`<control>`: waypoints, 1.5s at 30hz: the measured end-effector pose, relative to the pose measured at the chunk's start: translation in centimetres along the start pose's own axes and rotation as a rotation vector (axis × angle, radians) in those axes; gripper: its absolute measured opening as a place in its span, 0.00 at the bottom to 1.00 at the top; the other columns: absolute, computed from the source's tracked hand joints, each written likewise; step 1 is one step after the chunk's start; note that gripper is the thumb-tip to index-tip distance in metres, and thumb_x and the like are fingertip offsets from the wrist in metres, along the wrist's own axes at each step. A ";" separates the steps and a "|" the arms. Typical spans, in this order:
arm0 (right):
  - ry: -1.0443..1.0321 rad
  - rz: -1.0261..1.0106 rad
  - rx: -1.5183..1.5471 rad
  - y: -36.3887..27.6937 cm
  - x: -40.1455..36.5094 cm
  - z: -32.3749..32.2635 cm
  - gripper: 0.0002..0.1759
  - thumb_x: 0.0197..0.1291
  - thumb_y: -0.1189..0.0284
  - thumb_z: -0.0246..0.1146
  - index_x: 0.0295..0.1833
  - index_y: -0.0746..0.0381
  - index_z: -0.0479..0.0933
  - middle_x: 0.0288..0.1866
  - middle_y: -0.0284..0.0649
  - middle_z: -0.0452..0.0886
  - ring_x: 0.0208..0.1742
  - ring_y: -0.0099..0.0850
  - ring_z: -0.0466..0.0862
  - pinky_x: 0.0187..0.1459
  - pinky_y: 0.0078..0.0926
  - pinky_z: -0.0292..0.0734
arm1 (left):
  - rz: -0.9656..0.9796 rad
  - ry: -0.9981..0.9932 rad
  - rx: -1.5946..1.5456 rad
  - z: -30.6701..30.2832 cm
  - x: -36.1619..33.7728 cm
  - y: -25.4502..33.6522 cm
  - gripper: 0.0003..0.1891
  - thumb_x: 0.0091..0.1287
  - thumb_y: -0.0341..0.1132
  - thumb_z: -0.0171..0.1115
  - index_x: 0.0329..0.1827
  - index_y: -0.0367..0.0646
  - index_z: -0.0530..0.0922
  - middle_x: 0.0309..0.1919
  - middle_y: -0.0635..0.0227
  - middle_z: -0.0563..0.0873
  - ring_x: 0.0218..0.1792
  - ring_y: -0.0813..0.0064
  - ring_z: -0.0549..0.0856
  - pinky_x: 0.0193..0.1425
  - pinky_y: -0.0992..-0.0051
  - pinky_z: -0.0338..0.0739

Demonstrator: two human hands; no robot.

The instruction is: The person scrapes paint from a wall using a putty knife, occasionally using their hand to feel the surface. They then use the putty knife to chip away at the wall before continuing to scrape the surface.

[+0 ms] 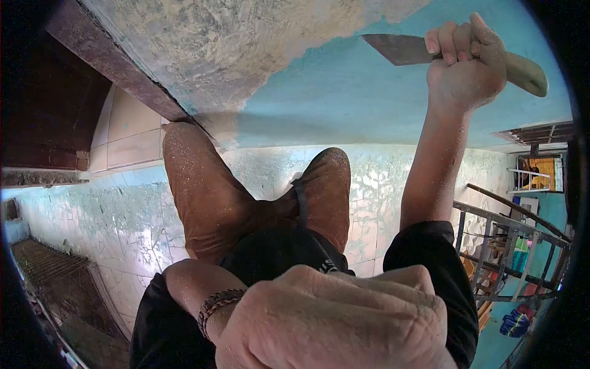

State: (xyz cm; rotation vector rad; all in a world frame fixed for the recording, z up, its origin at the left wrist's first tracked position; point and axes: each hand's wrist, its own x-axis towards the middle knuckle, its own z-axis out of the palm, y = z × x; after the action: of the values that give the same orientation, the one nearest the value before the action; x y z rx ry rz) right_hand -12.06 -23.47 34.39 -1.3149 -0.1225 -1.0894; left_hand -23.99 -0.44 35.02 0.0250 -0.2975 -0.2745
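At the upper right, my right hand (468, 61) is closed around a knife (396, 48) with a broad, slant-tipped blade and a pale wooden handle. The blade points left and overlaps the blue painted wall (332, 92), close to the ragged edge of its bare patch (203, 43). My left hand (338, 323) is curled right below the camera, with its back and knuckles filling the lower middle. Its fingertips are hidden, and I cannot tell what they hold. A braided bracelet (215, 307) circles that wrist.
My bent knees, in dusty brown trousers (209, 190), face the wall. Pale debris dots the tiled floor (375, 190). A door frame (117, 55) stands at left. To the right is a metal rack (504, 246), with a barred window (544, 133) above it.
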 end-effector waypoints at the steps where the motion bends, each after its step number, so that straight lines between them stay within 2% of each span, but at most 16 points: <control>1: -0.018 0.003 -0.013 -0.1 0.0 0.0 0.23 0.64 0.72 0.52 0.17 0.51 0.53 0.15 0.29 0.49 0.17 0.26 0.54 0.25 0.33 0.57 | -0.001 0.068 -0.017 0.1 -0.6 -0.1 0.12 0.59 0.31 0.72 0.34 0.29 0.82 0.23 0.60 0.86 0.21 0.74 0.81 0.29 0.74 0.74; 3: -0.036 0.006 -0.029 -0.3 0.0 -0.2 0.23 0.64 0.72 0.51 0.17 0.51 0.52 0.15 0.29 0.49 0.17 0.25 0.54 0.26 0.33 0.57 | -0.003 0.136 -0.036 -0.5 -0.3 0.3 0.12 0.60 0.31 0.72 0.36 0.27 0.82 0.24 0.58 0.87 0.22 0.73 0.81 0.30 0.73 0.75; 6: -0.119 -0.017 0.044 -1.5 0.8 -1.8 0.21 0.65 0.72 0.48 0.18 0.51 0.53 0.15 0.30 0.49 0.17 0.25 0.53 0.26 0.33 0.57 | -0.338 -0.346 0.405 -3.9 3.8 3.6 0.09 0.69 0.35 0.63 0.33 0.41 0.82 0.27 0.63 0.87 0.27 0.68 0.84 0.36 0.71 0.64; 8: -0.475 -0.134 0.351 -1.7 1.9 -4.0 0.14 0.71 0.64 0.46 0.36 0.63 0.68 0.19 0.33 0.55 0.19 0.27 0.60 0.25 0.35 0.63 | -0.231 -0.625 0.678 -6.9 5.8 4.8 0.06 0.61 0.28 0.70 0.30 0.34 0.84 0.23 0.64 0.86 0.25 0.70 0.84 0.35 0.71 0.73; 9: -0.485 -0.151 0.352 -1.3 2.0 -4.0 0.14 0.71 0.64 0.46 0.36 0.63 0.68 0.19 0.33 0.55 0.19 0.27 0.60 0.25 0.35 0.63 | -0.202 -0.591 0.964 -8.0 5.6 5.7 0.08 0.65 0.28 0.59 0.26 0.39 0.77 0.24 0.65 0.84 0.27 0.69 0.83 0.33 0.73 0.70; 13: -0.622 -0.349 0.154 -2.3 0.0 -2.2 0.12 0.69 0.69 0.45 0.40 0.65 0.70 0.19 0.32 0.56 0.20 0.27 0.60 0.25 0.34 0.61 | -0.367 -0.226 1.501 -14.5 5.5 7.5 0.09 0.65 0.33 0.68 0.32 0.35 0.83 0.25 0.66 0.84 0.28 0.79 0.79 0.35 0.78 0.72; 15: -0.402 -0.220 0.185 -3.4 -0.7 -1.0 0.17 0.66 0.73 0.43 0.21 0.53 0.54 0.15 0.30 0.52 0.16 0.23 0.54 0.22 0.31 0.58 | -0.339 -0.240 1.540 -17.7 4.6 8.3 0.10 0.65 0.34 0.68 0.33 0.34 0.83 0.24 0.68 0.83 0.27 0.82 0.77 0.34 0.80 0.71; 17: -0.522 -0.208 0.275 -2.3 0.2 -1.8 0.17 0.67 0.71 0.44 0.22 0.54 0.56 0.15 0.30 0.53 0.16 0.23 0.54 0.22 0.31 0.58 | -0.467 -0.073 1.621 -19.1 3.7 8.8 0.10 0.65 0.35 0.69 0.34 0.34 0.83 0.24 0.71 0.82 0.27 0.84 0.77 0.33 0.81 0.70; 19: -0.204 -0.081 0.270 1.0 -1.2 -1.0 0.17 0.66 0.70 0.44 0.21 0.52 0.56 0.15 0.30 0.54 0.17 0.23 0.54 0.24 0.29 0.59 | -0.496 -0.028 1.594 -19.8 3.3 8.9 0.10 0.64 0.34 0.70 0.35 0.34 0.83 0.24 0.72 0.82 0.27 0.86 0.76 0.32 0.82 0.70; 24: -0.570 -0.296 0.216 -2.6 1.0 -3.8 0.14 0.71 0.68 0.43 0.29 0.58 0.63 0.17 0.29 0.57 0.17 0.25 0.58 0.21 0.30 0.61 | -0.471 0.027 1.711 -20.4 3.8 8.9 0.09 0.64 0.33 0.70 0.35 0.35 0.83 0.24 0.73 0.83 0.27 0.87 0.75 0.31 0.82 0.70; 28: -0.495 -0.101 0.213 0.6 -0.8 -2.3 0.14 0.70 0.74 0.43 0.28 0.57 0.60 0.18 0.32 0.56 0.18 0.25 0.56 0.22 0.30 0.59 | -0.528 0.021 1.746 -20.3 5.1 8.5 0.08 0.63 0.32 0.69 0.35 0.35 0.83 0.26 0.69 0.84 0.26 0.83 0.77 0.32 0.80 0.71; 31: -0.579 -0.349 0.176 -2.3 0.5 -3.2 0.12 0.71 0.73 0.45 0.31 0.58 0.61 0.18 0.32 0.56 0.18 0.26 0.59 0.22 0.32 0.61 | -0.484 -0.029 1.794 -19.6 6.2 6.8 0.07 0.61 0.32 0.69 0.34 0.35 0.83 0.27 0.63 0.86 0.27 0.77 0.80 0.34 0.78 0.73; 33: -0.421 -0.237 0.333 -1.8 -0.4 -2.6 0.17 0.65 0.73 0.42 0.21 0.53 0.53 0.16 0.30 0.54 0.19 0.24 0.56 0.25 0.30 0.59 | -0.510 -0.067 1.771 -19.0 6.8 5.1 0.09 0.59 0.32 0.70 0.37 0.35 0.83 0.30 0.58 0.86 0.30 0.72 0.83 0.38 0.74 0.76; 39: -0.610 -0.304 0.241 -1.2 0.0 -3.8 0.17 0.74 0.59 0.49 0.36 0.60 0.65 0.22 0.37 0.63 0.23 0.30 0.66 0.27 0.40 0.69 | -0.412 -0.286 1.326 -15.2 7.8 -5.0 0.31 0.73 0.42 0.59 0.74 0.36 0.61 0.60 0.58 0.79 0.53 0.74 0.80 0.59 0.72 0.74; 42: -0.516 -0.279 0.302 -0.5 -1.2 -2.9 0.26 0.71 0.47 0.51 0.38 0.63 0.67 0.24 0.39 0.66 0.25 0.33 0.69 0.31 0.44 0.73 | -0.553 -0.086 0.854 -12.4 8.6 -10.1 0.34 0.79 0.51 0.47 0.78 0.36 0.53 0.68 0.60 0.71 0.60 0.76 0.76 0.65 0.73 0.70; 45: -0.324 -0.321 0.208 0.1 -2.3 -1.7 0.30 0.68 0.43 0.54 0.43 0.65 0.68 0.31 0.44 0.71 0.30 0.37 0.74 0.36 0.47 0.77 | -0.192 -0.232 0.737 -11.6 10.3 -12.7 0.37 0.80 0.56 0.38 0.79 0.36 0.49 0.72 0.60 0.65 0.64 0.74 0.73 0.68 0.71 0.69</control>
State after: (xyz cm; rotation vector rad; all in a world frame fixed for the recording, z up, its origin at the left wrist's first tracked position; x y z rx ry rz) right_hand -14.00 -23.59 32.32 -1.3001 -0.6903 -1.0879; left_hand -14.47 -15.65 26.02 0.7564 -0.6164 -0.3469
